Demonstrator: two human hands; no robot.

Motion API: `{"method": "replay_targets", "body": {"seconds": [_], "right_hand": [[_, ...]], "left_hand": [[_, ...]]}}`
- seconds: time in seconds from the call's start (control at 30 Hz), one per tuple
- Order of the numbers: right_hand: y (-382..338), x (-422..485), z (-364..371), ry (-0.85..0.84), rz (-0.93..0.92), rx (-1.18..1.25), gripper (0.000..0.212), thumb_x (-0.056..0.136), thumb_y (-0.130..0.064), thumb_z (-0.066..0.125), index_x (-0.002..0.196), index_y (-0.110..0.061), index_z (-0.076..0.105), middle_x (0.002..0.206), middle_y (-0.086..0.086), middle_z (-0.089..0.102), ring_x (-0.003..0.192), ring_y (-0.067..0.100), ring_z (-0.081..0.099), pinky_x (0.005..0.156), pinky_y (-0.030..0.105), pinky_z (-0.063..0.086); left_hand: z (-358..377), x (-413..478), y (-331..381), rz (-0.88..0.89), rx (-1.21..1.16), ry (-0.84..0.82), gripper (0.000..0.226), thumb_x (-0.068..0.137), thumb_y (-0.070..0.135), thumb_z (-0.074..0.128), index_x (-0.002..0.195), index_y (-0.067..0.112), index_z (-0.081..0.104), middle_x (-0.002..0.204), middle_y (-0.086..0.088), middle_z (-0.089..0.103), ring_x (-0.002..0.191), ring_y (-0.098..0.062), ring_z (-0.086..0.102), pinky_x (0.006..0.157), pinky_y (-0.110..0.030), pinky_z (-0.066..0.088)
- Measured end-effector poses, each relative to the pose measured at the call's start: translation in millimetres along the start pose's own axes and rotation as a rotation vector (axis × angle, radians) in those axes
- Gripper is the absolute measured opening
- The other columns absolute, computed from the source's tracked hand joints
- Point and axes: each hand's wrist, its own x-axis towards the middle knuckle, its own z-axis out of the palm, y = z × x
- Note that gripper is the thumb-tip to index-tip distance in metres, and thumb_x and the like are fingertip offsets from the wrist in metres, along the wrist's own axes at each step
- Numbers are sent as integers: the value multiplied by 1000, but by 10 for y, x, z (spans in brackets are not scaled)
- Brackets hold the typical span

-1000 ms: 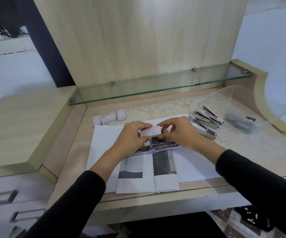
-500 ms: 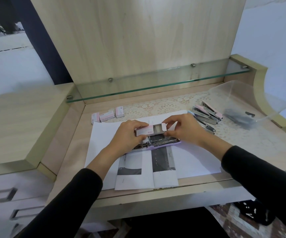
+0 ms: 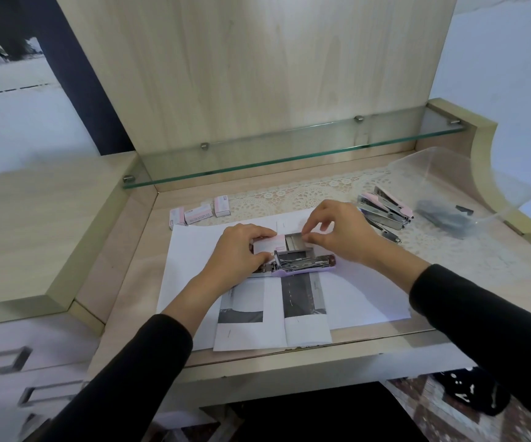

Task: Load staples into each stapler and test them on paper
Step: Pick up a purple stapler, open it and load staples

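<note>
Head: spare staplers (image 3: 385, 209) beside bag (image 3: 433, 172)

left end of the lilac stapler (image 3: 302, 265) behind the left hand (image 3: 241, 250); dark bag contents (image 3: 442, 215) indistinct

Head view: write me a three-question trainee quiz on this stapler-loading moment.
1. True or false: the lilac stapler lies opened on the paper.
2. The left hand holds: A) a staple box; B) scissors; C) a pen.
3. How many spare staple boxes sit beyond the paper's far left corner?

Key: 1 true; 2 A; 3 three.
</note>
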Motion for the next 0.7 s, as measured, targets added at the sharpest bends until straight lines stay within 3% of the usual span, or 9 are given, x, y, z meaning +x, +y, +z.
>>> {"method": "replay_targets", "body": {"seconds": [0.23, 0.3, 0.4, 0.47, 0.6, 0.7], "right_hand": [[-116, 69, 164, 43, 95, -159, 12, 79, -23, 68, 81, -11, 73, 72, -8, 38, 79, 14, 41, 50, 16, 23], [-146, 84, 207, 48, 129, -162, 13, 78, -20, 67, 81, -9, 74, 66, -11, 44, 74, 15, 45, 48, 18, 25], [-193, 107, 249, 53, 169, -152, 14, 78, -18, 66, 76, -6, 74, 72, 4, 65, 70, 21, 55, 48, 20, 31], [-208, 117, 273, 68, 184, -147, 14, 76, -14, 65, 75, -3, 73, 77, 10, 69, 72, 24, 59, 48, 21, 34], [-211, 109, 304, 93, 177, -121, 14, 76, -13, 63, 75, -3, 72, 72, 5, 67, 70, 19, 54, 46, 17, 29], [-199, 85, 296, 133, 156, -93, 12, 78, -15, 63, 74, -6, 71, 62, -9, 47, 73, 14, 46, 53, 24, 30]], "left_hand": [[13, -8, 7, 6, 20, 25, 36, 75, 7, 71, 110, 13, 66, 111, -4, 66, 100, -19, 54, 90, -34, 46], [14, -14, 1, 16, 23, 31, 36, 74, 7, 71, 109, 12, 67, 109, -4, 67, 99, -20, 54, 89, -35, 46], [19, -22, -6, 29, 34, 40, 37, 74, 7, 72, 109, 12, 66, 108, -5, 67, 98, -21, 54, 88, -33, 45], [24, -23, -7, 23, 39, 41, 37, 74, 8, 72, 111, 12, 66, 109, -5, 66, 98, -20, 54, 88, -31, 44], [28, -26, -11, 26, 43, 42, 37, 75, 8, 71, 111, 12, 65, 110, -4, 66, 99, -21, 53, 89, -31, 43], [25, -34, -14, 19, 39, 41, 37, 76, 9, 71, 112, 13, 65, 111, -5, 66, 100, -21, 53, 90, -33, 43]]}}
